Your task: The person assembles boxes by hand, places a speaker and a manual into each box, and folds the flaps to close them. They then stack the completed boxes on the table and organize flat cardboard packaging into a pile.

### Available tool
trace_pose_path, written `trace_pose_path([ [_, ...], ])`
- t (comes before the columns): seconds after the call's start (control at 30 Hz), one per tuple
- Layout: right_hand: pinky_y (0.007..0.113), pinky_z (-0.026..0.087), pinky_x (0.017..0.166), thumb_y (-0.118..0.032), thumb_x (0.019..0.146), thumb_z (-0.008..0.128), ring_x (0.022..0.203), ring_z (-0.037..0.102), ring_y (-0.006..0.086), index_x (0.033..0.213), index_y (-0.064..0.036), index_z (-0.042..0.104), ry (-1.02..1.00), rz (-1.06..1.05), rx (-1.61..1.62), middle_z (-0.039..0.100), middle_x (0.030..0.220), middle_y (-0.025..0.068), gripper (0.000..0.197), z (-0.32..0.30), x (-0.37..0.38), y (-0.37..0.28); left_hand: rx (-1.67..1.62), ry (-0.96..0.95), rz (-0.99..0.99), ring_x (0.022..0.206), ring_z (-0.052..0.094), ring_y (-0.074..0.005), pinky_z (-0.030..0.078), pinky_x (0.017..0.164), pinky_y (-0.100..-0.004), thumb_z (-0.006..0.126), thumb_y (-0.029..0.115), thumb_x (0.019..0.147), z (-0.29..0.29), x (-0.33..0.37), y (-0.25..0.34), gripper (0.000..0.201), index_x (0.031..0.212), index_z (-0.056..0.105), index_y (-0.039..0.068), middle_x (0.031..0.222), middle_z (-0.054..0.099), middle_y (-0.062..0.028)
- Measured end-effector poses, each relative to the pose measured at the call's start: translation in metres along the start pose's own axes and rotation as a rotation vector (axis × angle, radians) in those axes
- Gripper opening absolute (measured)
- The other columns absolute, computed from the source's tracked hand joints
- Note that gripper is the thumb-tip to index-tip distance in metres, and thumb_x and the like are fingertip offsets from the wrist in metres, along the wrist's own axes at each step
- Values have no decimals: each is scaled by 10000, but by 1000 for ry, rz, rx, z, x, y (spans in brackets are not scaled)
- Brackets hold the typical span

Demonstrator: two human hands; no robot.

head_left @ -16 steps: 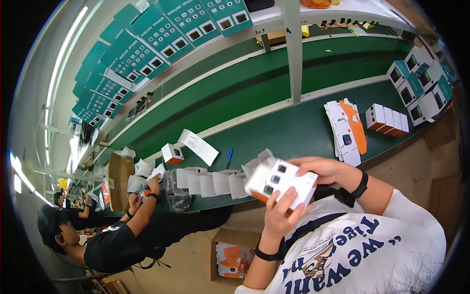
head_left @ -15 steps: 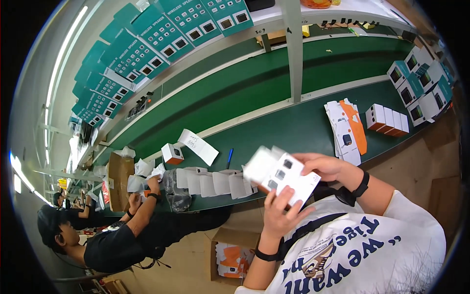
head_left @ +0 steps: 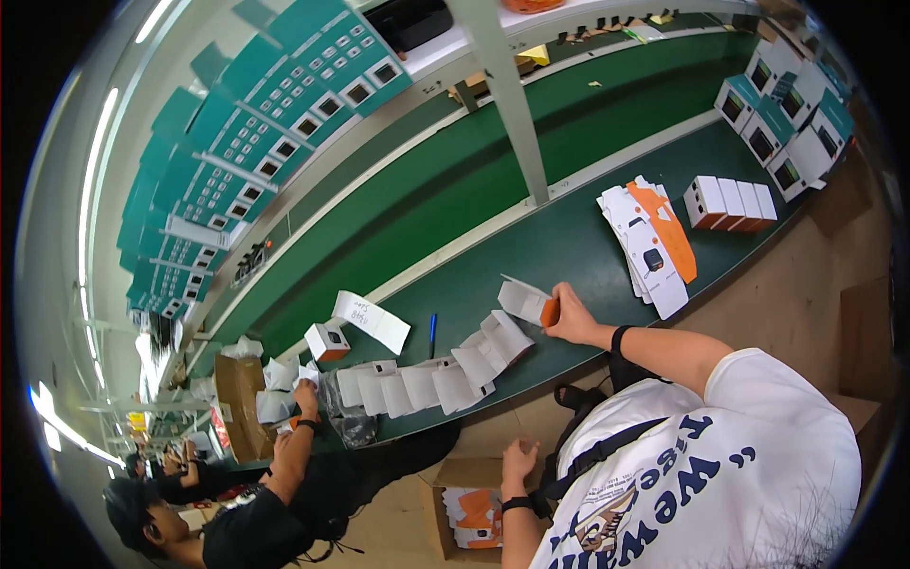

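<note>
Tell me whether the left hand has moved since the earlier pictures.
Yes: the left hand has moved down the view, toward the cardboard box on the floor.

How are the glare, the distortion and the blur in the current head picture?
Head view: the ceiling tube light glares white; head view: fisheye distortion bows the green back panel; head view: the right hand and the white-and-orange box it grips look fairly sharp.

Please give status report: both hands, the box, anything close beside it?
Right hand holds open white-and-orange box at green bench. Left hand empty, off the bench. Row of open boxes close on held box's left.
</note>
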State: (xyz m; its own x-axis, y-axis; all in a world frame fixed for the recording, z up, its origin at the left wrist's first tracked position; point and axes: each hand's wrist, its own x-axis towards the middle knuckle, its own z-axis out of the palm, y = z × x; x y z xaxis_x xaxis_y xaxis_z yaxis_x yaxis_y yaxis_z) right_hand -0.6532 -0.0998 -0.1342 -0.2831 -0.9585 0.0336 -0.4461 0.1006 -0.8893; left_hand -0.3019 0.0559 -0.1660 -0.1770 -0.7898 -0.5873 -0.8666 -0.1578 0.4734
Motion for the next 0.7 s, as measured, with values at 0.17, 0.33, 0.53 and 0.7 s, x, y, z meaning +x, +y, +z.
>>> trace_pose_path([
  [0.17,448,458,978,-98,616,871,1126,510,412,1127,-28,461,-216,16,-89,482,1140,196,658,9,-4,12,-478,-7,-156,873,714,-177,561,802,-307,768,221,922,54,-17,-73,268,1023,685,-14,940,757,-106],
  [0.33,487,432,1068,-204,696,804,1278,464,439,1311,-27,478,27,308,-306,414,1380,255,718,-89,18,4,-615,-12,-179,814,692,-139,556,755,-283,758,160,929,50,-20,-74,187,987,684,-1,911,751,-75],
  [0.53,705,305,1073,-544,561,949,1477,231,454,1622,-154,165,232,806,-608,284,1567,222,1376,-188,26,46,-527,60,-60,852,696,-142,553,767,-292,746,153,931,28,33,-42,207,1027,677,-16,921,749,-91],
  [0.7,666,340,1070,-501,566,957,1420,325,467,1580,-167,222,283,706,-570,392,1494,222,1296,-218,10,87,-309,38,112,824,666,-115,534,770,-270,746,163,937,-25,60,78,234,1081,672,-5,883,725,-56],
])
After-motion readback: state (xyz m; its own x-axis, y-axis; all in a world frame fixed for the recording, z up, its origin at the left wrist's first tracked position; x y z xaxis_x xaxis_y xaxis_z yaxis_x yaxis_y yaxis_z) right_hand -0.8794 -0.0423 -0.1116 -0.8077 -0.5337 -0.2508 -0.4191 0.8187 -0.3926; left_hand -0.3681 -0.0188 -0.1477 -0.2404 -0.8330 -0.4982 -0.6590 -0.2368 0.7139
